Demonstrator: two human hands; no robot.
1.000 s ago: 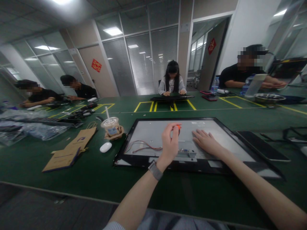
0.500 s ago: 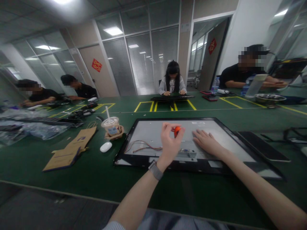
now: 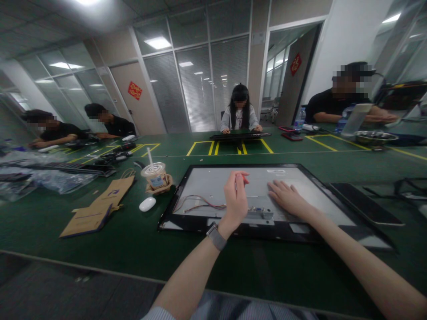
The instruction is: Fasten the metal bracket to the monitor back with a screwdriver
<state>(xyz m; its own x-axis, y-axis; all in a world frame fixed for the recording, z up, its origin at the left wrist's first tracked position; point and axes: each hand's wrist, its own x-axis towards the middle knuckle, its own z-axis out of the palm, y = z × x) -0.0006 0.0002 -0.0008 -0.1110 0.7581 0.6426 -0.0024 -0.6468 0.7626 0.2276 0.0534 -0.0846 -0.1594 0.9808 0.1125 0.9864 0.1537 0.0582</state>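
In front of me a flat display panel (image 3: 200, 182) with a grey metal back and black frame lies on the green table. My left hand (image 3: 235, 198), with a watch at the wrist, is closed around an orange-handled screwdriver (image 3: 245, 179) above the panel's middle. Most of the screwdriver is hidden by the fingers. Spread flat on the panel's right half is my right hand (image 3: 288, 198), fingers apart and holding nothing. A metal bracket with connectors (image 3: 262, 214) sits just below the left hand, and thin coloured wires (image 3: 203, 202) run to its left.
Left of the panel stand a drink cup (image 3: 155, 175) in a cardboard holder, a white mouse (image 3: 147, 204) and brown paper bags (image 3: 100, 204). A black slab (image 3: 367, 204) lies on the right. Several people sit around the table, one across (image 3: 240, 113) with another dark panel.
My left hand's thumb and fingers have closed in and turned around the orange handle, covering more of it. The right hand and the panel stay put.
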